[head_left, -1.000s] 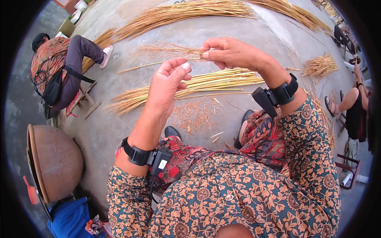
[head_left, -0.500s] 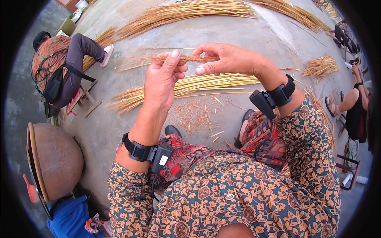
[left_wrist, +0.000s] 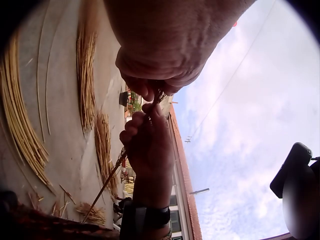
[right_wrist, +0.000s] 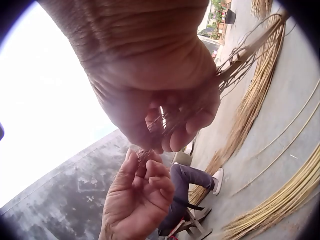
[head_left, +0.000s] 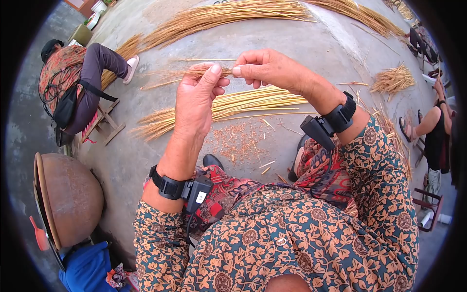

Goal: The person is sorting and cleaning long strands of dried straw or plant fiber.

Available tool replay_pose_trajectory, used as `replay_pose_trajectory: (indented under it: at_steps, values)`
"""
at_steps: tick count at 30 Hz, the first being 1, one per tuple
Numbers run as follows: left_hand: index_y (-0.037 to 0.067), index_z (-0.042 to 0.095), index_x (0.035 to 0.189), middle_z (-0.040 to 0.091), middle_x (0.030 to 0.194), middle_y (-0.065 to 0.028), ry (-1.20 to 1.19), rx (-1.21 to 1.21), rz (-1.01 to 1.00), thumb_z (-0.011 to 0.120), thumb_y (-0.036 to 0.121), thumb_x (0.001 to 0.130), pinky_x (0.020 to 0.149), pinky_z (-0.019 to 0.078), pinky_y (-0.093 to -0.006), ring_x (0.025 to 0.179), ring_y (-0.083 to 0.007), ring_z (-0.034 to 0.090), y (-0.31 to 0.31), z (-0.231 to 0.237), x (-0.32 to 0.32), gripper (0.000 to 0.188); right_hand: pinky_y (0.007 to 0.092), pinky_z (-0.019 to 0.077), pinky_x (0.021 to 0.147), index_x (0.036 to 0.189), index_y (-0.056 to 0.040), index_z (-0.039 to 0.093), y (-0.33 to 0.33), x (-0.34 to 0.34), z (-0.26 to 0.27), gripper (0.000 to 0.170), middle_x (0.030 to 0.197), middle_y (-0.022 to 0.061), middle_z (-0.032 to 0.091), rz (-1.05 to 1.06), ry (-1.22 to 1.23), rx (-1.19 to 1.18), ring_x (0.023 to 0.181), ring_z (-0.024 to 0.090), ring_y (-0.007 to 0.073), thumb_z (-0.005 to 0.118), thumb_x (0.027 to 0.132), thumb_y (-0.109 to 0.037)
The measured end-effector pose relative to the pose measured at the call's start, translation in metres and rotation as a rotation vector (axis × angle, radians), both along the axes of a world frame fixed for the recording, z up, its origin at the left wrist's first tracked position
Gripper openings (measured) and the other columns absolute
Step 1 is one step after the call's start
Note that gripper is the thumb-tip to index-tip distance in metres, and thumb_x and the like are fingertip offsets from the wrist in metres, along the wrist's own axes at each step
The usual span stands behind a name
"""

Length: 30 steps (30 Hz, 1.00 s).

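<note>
My left hand [head_left: 192, 107] pinches a brown, bushy broomcorn head [head_left: 195, 71] between thumb and forefinger. Its fine tips fan out to the left of my thumb. Close beside it, my right hand [head_left: 279, 70] pinches the same clump, thumb and fingertips nearly meeting the left hand's. From under my right hand a stem [left_wrist: 107, 182] runs down and away in the left wrist view, with loose strands [right_wrist: 245, 55] along it in the right wrist view. Beneath both hands, a bundle of yellow stalks [head_left: 262, 100] lies on the concrete ground.
Longer bundles [head_left: 228, 14] lie farther out, and a short pile [head_left: 393, 80] is at right. Scraps [head_left: 238, 141] litter the ground before my feet. A person [head_left: 68, 78] sits on a low stool at left, behind a clay pot [head_left: 73, 199]. Another person [head_left: 435, 126] sits at right.
My left hand, earlier apart and lower, has risen and taken hold of the broomcorn head. My right hand loosened its fingers half a second ago, then closed again near the left thumb.
</note>
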<state>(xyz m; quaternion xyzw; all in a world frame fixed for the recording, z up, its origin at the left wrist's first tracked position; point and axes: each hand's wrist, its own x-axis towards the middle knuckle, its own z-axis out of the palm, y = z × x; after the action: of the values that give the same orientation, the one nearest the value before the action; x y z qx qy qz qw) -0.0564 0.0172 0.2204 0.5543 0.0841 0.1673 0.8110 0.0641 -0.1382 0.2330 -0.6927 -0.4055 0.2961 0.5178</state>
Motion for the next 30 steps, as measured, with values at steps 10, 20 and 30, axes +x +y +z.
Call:
replay_pose_trajectory:
  at_steps: [10, 20, 30]
  values:
    - [0.006, 0.058, 0.092, 0.059, 0.079, -0.0018, 0.171, -0.011, -0.056, 0.067, 0.024, 0.083, 0.061, 0.0446, -0.0216, 0.071, -0.0097, 0.057, -0.004, -0.001, -0.005, 0.022, 0.0213, 0.0445, 0.059, 0.092, -0.0071, 0.064, 0.001, -0.001, 0.003, 0.025, 0.073, -0.0040, 0.055, -0.091, -0.182, 0.017, 0.067, 0.051, 0.0052, 0.061, 0.090, -0.032]
    - [0.005, 0.058, 0.092, 0.059, 0.078, -0.0022, 0.147, -0.053, -0.002, 0.063, 0.016, 0.084, 0.059, 0.0442, -0.0226, 0.070, -0.0098, 0.057, -0.010, 0.006, -0.003, 0.015, 0.0212, 0.0441, 0.058, 0.092, -0.0070, 0.064, 0.004, -0.005, 0.006, 0.023, 0.072, -0.0041, 0.054, -0.098, -0.230, -0.005, 0.067, 0.050, 0.0051, 0.061, 0.090, -0.030]
    - [0.003, 0.056, 0.094, 0.060, 0.079, -0.0031, 0.124, -0.052, -0.014, 0.062, 0.014, 0.084, 0.059, 0.0467, -0.0236, 0.068, -0.0119, 0.059, -0.010, 0.011, -0.003, 0.016, 0.0211, 0.0422, 0.056, 0.091, -0.0061, 0.064, 0.006, -0.007, 0.007, 0.021, 0.069, -0.0046, 0.052, -0.108, -0.234, 0.023, 0.063, 0.048, 0.0047, 0.062, 0.090, -0.027]
